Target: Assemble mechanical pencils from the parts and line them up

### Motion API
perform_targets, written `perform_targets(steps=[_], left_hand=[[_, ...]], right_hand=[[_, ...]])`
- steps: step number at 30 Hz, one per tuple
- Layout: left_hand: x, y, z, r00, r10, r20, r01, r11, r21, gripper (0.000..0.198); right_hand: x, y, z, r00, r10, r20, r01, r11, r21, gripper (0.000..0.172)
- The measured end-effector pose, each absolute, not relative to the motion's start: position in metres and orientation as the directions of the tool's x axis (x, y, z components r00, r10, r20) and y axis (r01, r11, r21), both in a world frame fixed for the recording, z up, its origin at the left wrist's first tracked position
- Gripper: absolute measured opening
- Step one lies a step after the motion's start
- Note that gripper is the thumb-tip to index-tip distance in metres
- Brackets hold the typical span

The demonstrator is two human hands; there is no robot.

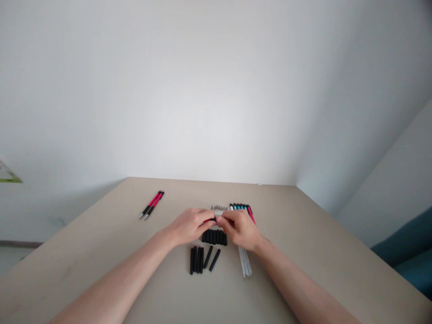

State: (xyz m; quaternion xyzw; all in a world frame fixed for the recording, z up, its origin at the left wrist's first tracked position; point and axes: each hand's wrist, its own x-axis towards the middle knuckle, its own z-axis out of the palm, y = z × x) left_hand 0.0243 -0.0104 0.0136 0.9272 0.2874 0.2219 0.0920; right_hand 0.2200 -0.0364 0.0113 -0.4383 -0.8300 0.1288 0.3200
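Observation:
My left hand (pixel 194 224) is closed in a pinch on a pen barrel (pixel 209 220), of which only a little red and black shows between the fingers. Fingertips of my right hand (pixel 240 228) meet the left ones at the barrel's end; whatever they pinch is too small and hidden to tell. Just beyond the hands lie silver pen tips (pixel 219 208) in a row, with small pale pieces in front of them. Below the fingers is a row of short black grips (pixel 214 237). Upper pen barrels (pixel 240 207) with black ends are partly covered by my right hand.
Nearer to me are several longer black tubes (pixel 196 260), two of them lying slanted. White refills (pixel 246 264) stretch out from under my right wrist. Two red and black pens (pixel 152 204) lie at the left of the beige table (pixel 101 252). A white wall (pixel 209 99) stands behind.

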Motion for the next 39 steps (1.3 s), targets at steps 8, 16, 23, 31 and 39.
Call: perform_targets(steps=[8, 16, 23, 31, 39], left_hand=[[0.0243, -0.0105, 0.0113, 0.730, 0.574, 0.371, 0.522, -0.819, 0.239, 0.015], [0.0243, -0.0116, 0.0121, 0.727, 0.577, 0.371, 0.538, -0.815, 0.215, 0.017], [0.0247, -0.0126, 0.0143, 0.738, 0.568, 0.364, 0.540, -0.821, 0.185, 0.026], [0.0248, -0.0117, 0.0143, 0.688, 0.628, 0.363, 0.527, -0.777, 0.345, 0.023], [0.0250, -0.0097, 0.0107, 0.704, 0.611, 0.362, 0.486, -0.786, 0.383, 0.025]], right_hand=[[0.2196, -0.0358, 0.0112, -0.434, 0.818, 0.378, 0.683, 0.572, -0.454, 0.050], [0.2199, -0.0368, 0.0137, -0.451, 0.809, 0.376, 0.668, 0.586, -0.458, 0.041], [0.2187, -0.0362, 0.0131, -0.434, 0.826, 0.359, 0.695, 0.560, -0.450, 0.047], [0.2204, -0.0360, 0.0128, -0.430, 0.813, 0.392, 0.733, 0.568, -0.374, 0.046], [0.2225, -0.0358, 0.0108, -0.452, 0.788, 0.418, 0.732, 0.595, -0.331, 0.043]])
